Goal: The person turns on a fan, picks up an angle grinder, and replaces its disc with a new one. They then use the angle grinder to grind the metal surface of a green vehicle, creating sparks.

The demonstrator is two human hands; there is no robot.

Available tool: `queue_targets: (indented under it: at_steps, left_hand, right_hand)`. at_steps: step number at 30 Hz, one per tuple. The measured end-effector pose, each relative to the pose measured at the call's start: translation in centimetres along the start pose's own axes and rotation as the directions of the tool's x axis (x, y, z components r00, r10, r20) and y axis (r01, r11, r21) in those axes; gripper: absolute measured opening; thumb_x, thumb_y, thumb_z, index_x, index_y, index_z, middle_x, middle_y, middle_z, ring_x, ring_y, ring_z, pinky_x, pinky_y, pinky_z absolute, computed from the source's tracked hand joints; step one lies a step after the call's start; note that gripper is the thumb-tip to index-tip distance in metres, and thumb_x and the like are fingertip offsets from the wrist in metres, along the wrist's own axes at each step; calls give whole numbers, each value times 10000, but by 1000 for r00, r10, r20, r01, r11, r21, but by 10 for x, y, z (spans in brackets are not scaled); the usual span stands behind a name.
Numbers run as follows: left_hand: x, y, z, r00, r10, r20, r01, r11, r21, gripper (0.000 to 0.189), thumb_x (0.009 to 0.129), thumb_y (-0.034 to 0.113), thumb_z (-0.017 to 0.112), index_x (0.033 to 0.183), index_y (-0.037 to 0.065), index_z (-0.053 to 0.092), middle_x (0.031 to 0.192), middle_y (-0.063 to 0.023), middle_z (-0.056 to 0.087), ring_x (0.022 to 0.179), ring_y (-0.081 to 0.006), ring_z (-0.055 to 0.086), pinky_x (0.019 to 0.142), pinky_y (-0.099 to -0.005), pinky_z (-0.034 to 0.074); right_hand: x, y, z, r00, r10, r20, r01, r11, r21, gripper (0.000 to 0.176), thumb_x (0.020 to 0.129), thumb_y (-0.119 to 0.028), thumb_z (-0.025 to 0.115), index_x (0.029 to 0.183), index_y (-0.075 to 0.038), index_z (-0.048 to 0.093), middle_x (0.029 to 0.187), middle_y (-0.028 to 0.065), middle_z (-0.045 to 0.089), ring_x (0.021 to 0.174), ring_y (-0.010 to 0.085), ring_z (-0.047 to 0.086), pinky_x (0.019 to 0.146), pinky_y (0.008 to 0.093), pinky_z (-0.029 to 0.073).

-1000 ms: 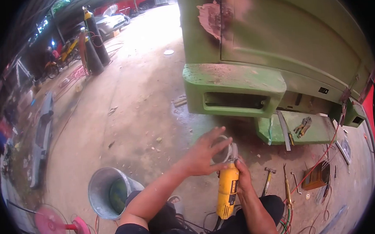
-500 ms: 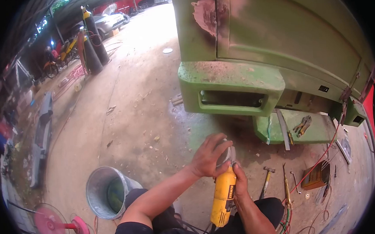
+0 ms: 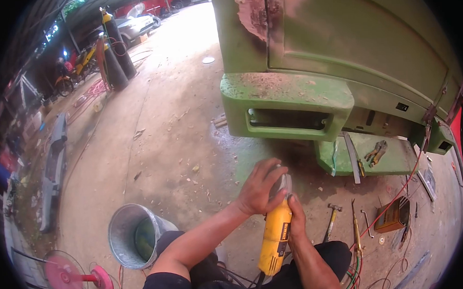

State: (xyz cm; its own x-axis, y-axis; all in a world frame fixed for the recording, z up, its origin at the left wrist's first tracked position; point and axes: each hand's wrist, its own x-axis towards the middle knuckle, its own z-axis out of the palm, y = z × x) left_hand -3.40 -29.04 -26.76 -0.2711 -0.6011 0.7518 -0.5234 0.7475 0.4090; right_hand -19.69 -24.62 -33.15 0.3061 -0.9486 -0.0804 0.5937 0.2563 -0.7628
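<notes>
As the grinder (image 3: 275,239) leans further, left hand (image 3: 258,190) less splayed

The floor (image 3: 99,177) is brownish and dusty, littered with small chips. A grey bucket (image 3: 120,239) (something greenish shows inside) stands near a pink fan (image 3: 64,277). To the right lie a hammer (image 3: 331,223), a brass-coloured torch (image 3: 356,229) with hoses, and an open brown box (image 3: 390,220). Gas cylinders (image 3: 115,69) stand farther back.
</notes>
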Motion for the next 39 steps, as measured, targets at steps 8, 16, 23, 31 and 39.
queue_targets:
  at_steps: [8,16,23,31,39]
  left_hand:
    - [34,21,-26,949,245,199,-274,953,131,593,770,379,763,1281,112,625,1373,-198,520,1247,-411,518,1058,-512,426]
    - [35,21,4,992,126,31,-129,976,174,512,779,346,738,1220,108,634,1274,-201,557,1143,-440,536,967,-527,459]
    - [46,15,10,995,76,-61,-61,972,229,489,775,322,739,1202,107,633,1270,-181,565,1124,-435,542,935,-525,463]
    - [45,17,22,925,-327,-194,347,935,80,447,865,284,689,1244,61,602,1241,-207,574,1139,-422,551,999,-486,432]
    - [41,-5,-41,744,-604,286,626,780,18,584,991,397,588,1421,12,502,1368,-267,549,1282,-437,508,1091,-457,409]
  right_hand:
    - [-3,-12,-16,938,347,-11,-328,896,300,797,932,-709,387,1164,18,617,921,233,697,755,348,706,656,437,589]
    - [25,-24,-38,960,251,125,-274,937,219,788,943,-684,403,1222,29,589,930,248,697,755,360,714,648,418,600]
    - [39,-23,-13,975,223,-5,-199,880,432,736,982,-623,395,1243,41,571,933,240,700,750,349,714,636,408,599]
    - [55,8,6,1000,-10,10,6,947,321,600,1019,-504,419,1377,-27,490,1195,181,617,1019,304,631,889,406,520]
    - [37,1,-20,981,185,51,-192,946,260,762,981,-645,382,1331,9,556,1197,232,641,811,320,691,724,427,574]
